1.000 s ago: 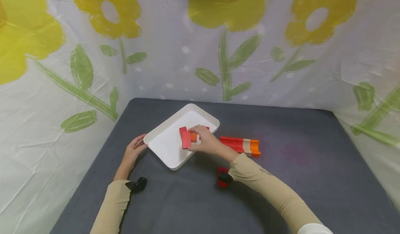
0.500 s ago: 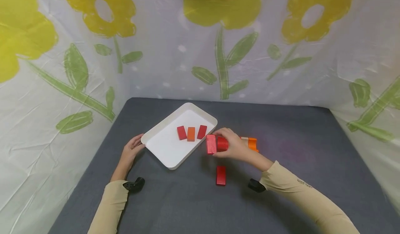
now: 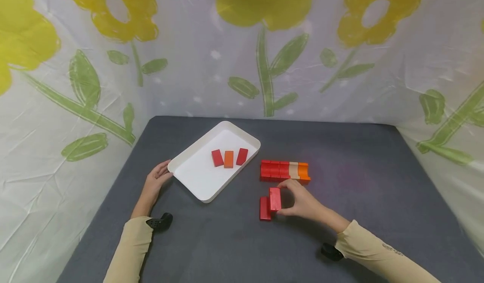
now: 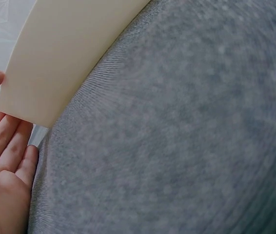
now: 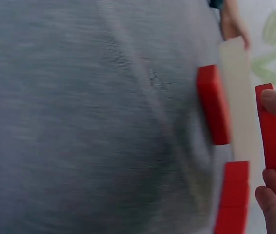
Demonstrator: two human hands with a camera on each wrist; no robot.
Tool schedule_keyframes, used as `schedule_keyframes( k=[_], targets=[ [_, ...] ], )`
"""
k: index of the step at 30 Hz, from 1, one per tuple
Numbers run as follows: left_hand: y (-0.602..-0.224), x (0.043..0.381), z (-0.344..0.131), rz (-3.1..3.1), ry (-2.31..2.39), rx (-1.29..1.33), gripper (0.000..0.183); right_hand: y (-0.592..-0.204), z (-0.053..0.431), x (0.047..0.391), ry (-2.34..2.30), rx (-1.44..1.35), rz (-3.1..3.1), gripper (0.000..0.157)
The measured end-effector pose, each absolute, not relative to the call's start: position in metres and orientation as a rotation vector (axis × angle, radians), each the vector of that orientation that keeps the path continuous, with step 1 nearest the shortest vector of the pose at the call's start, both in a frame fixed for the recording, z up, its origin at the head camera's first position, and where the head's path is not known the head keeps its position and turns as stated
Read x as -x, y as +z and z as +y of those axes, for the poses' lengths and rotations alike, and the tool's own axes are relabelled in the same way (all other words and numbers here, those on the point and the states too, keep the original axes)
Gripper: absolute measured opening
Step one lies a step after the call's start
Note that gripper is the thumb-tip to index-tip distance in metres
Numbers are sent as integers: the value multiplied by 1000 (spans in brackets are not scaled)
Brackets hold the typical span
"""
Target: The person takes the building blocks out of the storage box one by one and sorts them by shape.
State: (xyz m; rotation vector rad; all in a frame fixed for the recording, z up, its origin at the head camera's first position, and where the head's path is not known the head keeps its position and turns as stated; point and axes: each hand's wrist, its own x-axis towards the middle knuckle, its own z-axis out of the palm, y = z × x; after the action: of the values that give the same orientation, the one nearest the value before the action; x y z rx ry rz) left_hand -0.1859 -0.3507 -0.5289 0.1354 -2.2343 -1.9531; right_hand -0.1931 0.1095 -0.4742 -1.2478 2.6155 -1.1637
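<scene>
My right hand (image 3: 302,203) pinches a red block (image 3: 275,199) between thumb and fingers, just right of another red block (image 3: 265,209) lying on the dark table. The held block (image 5: 269,126) stands between thumb and fingertips in the right wrist view, apart from the red pieces below. On the left, my left hand (image 3: 153,186) holds the near-left corner of a white tray (image 3: 187,184). Its thumb and fingers (image 4: 16,141) lie either side of that corner in the left wrist view. Inside the tray are two red blocks (image 3: 217,158) and an orange block (image 3: 228,159).
Right of the tray stands a row of grooved blocks (image 3: 276,170), red, then beige, then orange at the right end. A dark cloth covers the table (image 3: 211,249). White sheets painted with yellow flowers (image 3: 196,64) hang around it.
My right hand has carried the red block out of the tray, rightward and toward me, down beside the red block on the table. The left hand stays at the tray's corner.
</scene>
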Motion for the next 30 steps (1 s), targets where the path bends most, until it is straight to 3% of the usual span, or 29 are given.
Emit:
schedule_keyframes(
  k=[30],
  targets=[
    [-527, 186, -349, -2262, -1914, -169, 49, -506, 114, 184, -996, 1237, 2679, 61]
  ],
)
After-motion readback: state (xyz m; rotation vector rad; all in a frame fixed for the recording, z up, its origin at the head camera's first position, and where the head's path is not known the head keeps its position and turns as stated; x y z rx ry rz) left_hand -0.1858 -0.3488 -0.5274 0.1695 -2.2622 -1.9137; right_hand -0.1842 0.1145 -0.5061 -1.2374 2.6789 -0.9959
